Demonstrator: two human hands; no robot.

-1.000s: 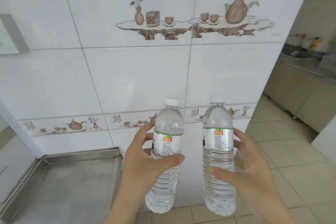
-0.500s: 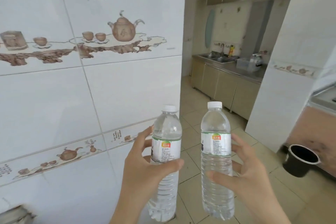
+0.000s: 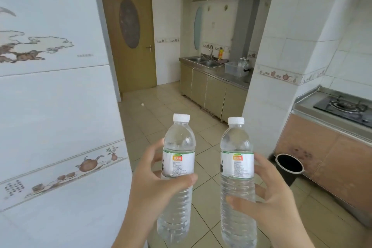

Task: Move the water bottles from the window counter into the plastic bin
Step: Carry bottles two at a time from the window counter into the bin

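Observation:
I carry two clear water bottles with white caps and white-green labels, both upright in front of me. My left hand (image 3: 150, 185) grips the left bottle (image 3: 178, 147) around its label. My right hand (image 3: 269, 203) grips the right bottle (image 3: 236, 147) around its middle. Far ahead, a clear plastic bin (image 3: 234, 69) stands on the steel kitchen counter (image 3: 227, 77) beside the sink, with a few bottles (image 3: 243, 63) showing behind its rim.
A tiled wall (image 3: 56, 106) fills the left side. A white pillar (image 3: 267, 56) stands to the right of the passage. A black bucket (image 3: 289, 165) sits on the floor by the stove counter (image 3: 342, 106). A wooden door (image 3: 128, 32) is closed at the back.
My view has swung to the right, from the tiled wall and steel window counter to the kitchen passage. Both hands still hold their bottles in the same way.

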